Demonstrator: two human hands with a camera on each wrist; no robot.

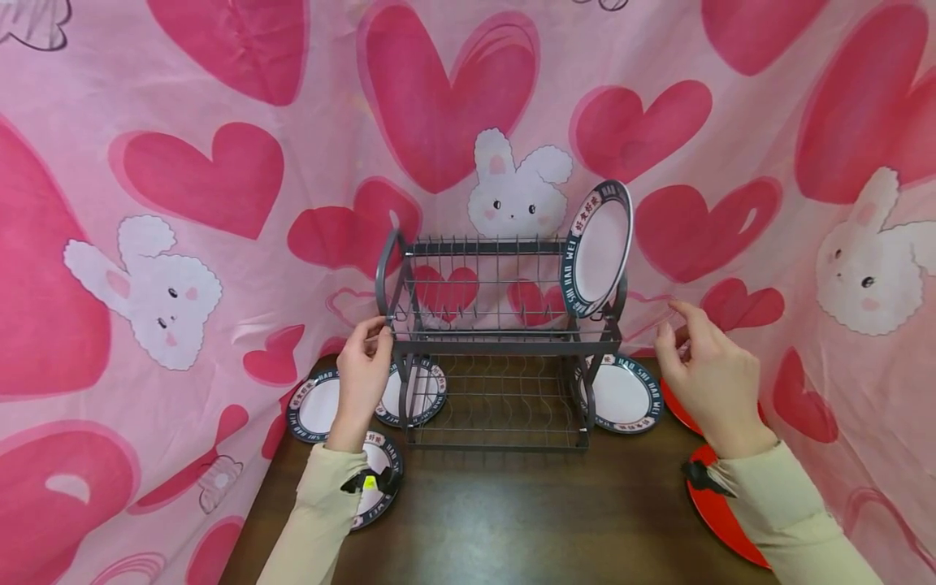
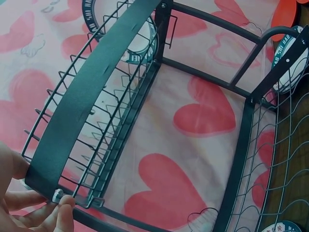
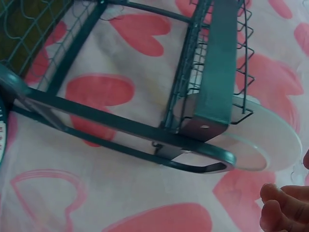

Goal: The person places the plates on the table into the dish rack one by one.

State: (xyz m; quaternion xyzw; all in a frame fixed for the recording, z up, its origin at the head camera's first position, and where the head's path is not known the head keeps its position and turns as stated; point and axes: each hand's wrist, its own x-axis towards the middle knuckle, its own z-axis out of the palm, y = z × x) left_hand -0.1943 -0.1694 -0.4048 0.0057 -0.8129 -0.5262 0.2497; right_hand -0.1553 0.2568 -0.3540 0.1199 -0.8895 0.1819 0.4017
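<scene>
A dark two-tier dish rack (image 1: 504,345) stands on the table. My left hand (image 1: 363,366) pinches the front left corner of its upper tier; in the left wrist view the fingers (image 2: 65,215) and thumb lie on either side of that corner. A white plate with a dark lettered rim (image 1: 598,248) stands tilted at the right end of the upper tier. To the right of the rack, my right hand (image 1: 712,378) hangs in the air, holding nothing, with a gap between thumb and forefinger. In the right wrist view its fingertips (image 3: 273,203) are apart from the plate's white back (image 3: 270,140).
Several similar plates lie on the table (image 1: 504,520) at left, among them a plate (image 1: 314,406) partly behind my left hand. Another plate (image 1: 625,394) lies by the rack's right side. Red round pieces (image 1: 712,504) lie under my right forearm. Pink heart-patterned cloth (image 1: 241,325) surrounds the table.
</scene>
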